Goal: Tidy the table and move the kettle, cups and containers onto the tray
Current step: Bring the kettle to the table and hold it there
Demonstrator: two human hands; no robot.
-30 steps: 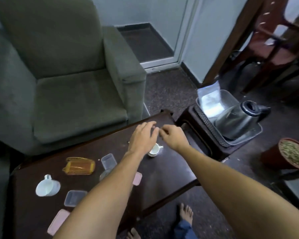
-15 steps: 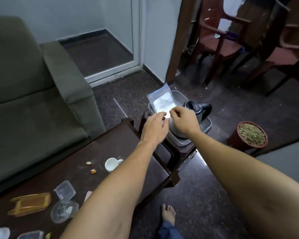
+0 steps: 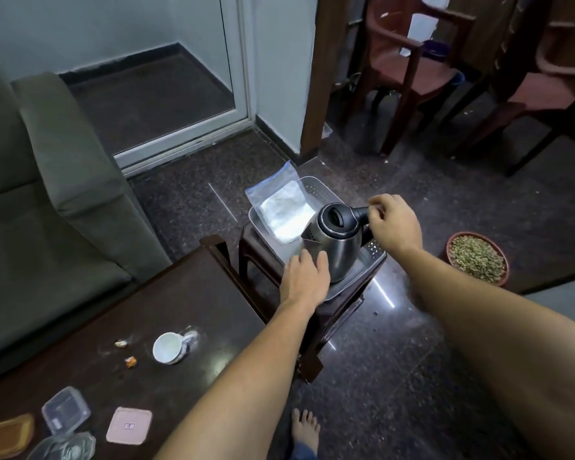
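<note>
The cup [image 3: 168, 347] lies tipped on the table [image 3: 186, 293]: light, fragile. The left hand [image 3: 304, 280] rests flat against the kettle [image 3: 337, 242], which stands in the tray [image 3: 375, 257]: rigid, slippery steel, probably heavy. The right hand [image 3: 394, 224] pinches its handle, the proper hold.

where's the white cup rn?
Head view, lower left: the white cup lies tipped on its side on the dark table, right of two small scraps, not yet on the tray.

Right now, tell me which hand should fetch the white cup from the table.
Left. The left hand, by the kettle base, is on the table side, nearer the white cup. The right hand is at the kettle handle, farther off.
</note>
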